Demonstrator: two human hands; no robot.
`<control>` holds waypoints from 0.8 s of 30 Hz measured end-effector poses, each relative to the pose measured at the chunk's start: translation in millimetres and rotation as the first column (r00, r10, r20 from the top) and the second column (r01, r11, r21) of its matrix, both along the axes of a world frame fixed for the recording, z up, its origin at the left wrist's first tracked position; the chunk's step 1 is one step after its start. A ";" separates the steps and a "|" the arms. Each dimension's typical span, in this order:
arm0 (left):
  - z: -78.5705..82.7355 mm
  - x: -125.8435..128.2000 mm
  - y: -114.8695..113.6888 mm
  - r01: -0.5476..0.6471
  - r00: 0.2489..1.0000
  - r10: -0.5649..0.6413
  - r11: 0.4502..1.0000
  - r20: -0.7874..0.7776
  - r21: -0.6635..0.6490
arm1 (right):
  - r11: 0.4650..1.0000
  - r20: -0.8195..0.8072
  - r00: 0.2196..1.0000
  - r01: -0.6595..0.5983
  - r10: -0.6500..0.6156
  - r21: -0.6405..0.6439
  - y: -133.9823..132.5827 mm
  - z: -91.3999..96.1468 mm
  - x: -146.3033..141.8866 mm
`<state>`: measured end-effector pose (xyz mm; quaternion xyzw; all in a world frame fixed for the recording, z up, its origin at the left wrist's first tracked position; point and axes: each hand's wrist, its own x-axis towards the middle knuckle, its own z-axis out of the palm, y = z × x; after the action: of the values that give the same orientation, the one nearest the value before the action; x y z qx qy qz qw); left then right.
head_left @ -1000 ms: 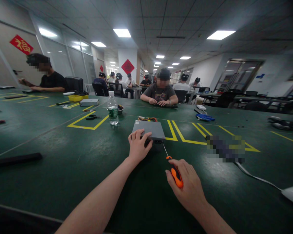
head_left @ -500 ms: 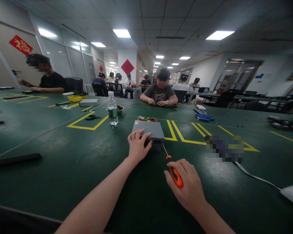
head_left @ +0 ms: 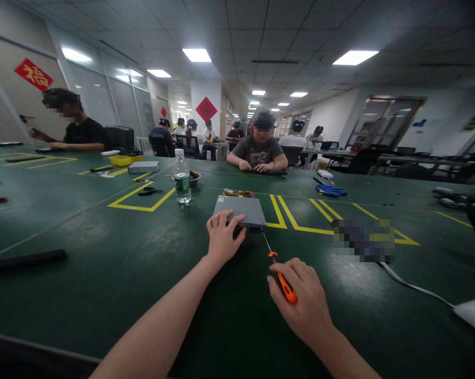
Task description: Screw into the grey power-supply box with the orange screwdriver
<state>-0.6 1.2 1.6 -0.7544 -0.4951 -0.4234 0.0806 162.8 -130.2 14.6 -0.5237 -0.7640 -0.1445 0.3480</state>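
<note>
A flat grey metal box [head_left: 243, 209] lies on the green table [head_left: 103, 252] ahead of me. My left hand [head_left: 222, 237] grips its near left corner, fingers on top and thumb against the front edge. My right hand [head_left: 304, 302] is closed round an orange-and-black screwdriver [head_left: 282, 281]. The thin shaft points at the box's near right corner, where its tip sits. Coloured wires [head_left: 237, 193] show just behind the box.
A water bottle [head_left: 182, 179] stands left of the box; scissors [head_left: 150, 190] lie inside yellow floor-tape lines. Blue gloves [head_left: 332, 190] lie far right. A white cable runs to a white device [head_left: 472, 313] at right. A black bar [head_left: 24, 259] lies left. Several people sit across the table.
My right hand has turned slightly on the screwdriver handle, so less orange shows. The left hand and the box have stayed put.
</note>
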 end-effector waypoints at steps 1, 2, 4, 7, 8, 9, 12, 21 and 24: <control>-0.1 -0.1 0.0 0.001 1.000 -0.001 1.000 0.001 0.001 | 1.000 -0.022 1.000 0.008 -0.008 -0.002 -0.1 0.6 -0.2; -0.2 -0.2 0.1 0.002 1.000 -0.002 1.000 0.001 0.000 | 1.000 -0.046 0.999 0.020 -0.020 -0.009 -0.1 0.8 -0.4; -0.5 -0.2 0.4 0.003 1.000 -0.003 1.000 0.001 -0.001 | 0.999 -0.085 0.996 0.034 -0.035 -0.018 0.4 -0.6 -0.5; -1.0 0.0 0.8 0.003 1.000 -0.003 1.000 0.003 -0.004 | 1.000 -0.058 0.998 0.006 -0.006 -0.004 1.5 -4.6 -0.4; -1.1 0.1 0.8 0.002 1.000 -0.002 1.000 0.004 -0.004 | 1.000 -0.025 1.000 -0.006 0.006 0.001 1.8 -5.6 -0.3; -1.1 0.2 0.8 0.002 1.000 -0.002 1.000 0.003 -0.004 | 1.000 0.008 1.000 -0.011 0.011 0.000 2.0 -6.1 -0.2; -0.8 0.3 0.5 0.003 1.000 -0.003 1.000 -0.001 -0.006 | 1.000 0.048 0.999 -0.010 0.011 -0.020 2.0 -4.6 -0.4; 0.2 -0.1 -0.5 -0.005 1.000 0.005 1.000 -0.010 -0.007 | 1.000 -0.069 0.997 0.029 -0.029 0.008 1.6 -3.4 -0.8; 0.3 -0.1 -0.6 -0.004 1.000 0.004 1.000 -0.009 -0.006 | 1.000 0.036 0.999 0.002 -0.003 0.028 1.2 -3.9 -0.9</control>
<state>-0.8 0.6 1.8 -0.7554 -0.4975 -0.4185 0.0813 161.9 -129.0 10.7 -0.5169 -0.7675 -0.1648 0.3415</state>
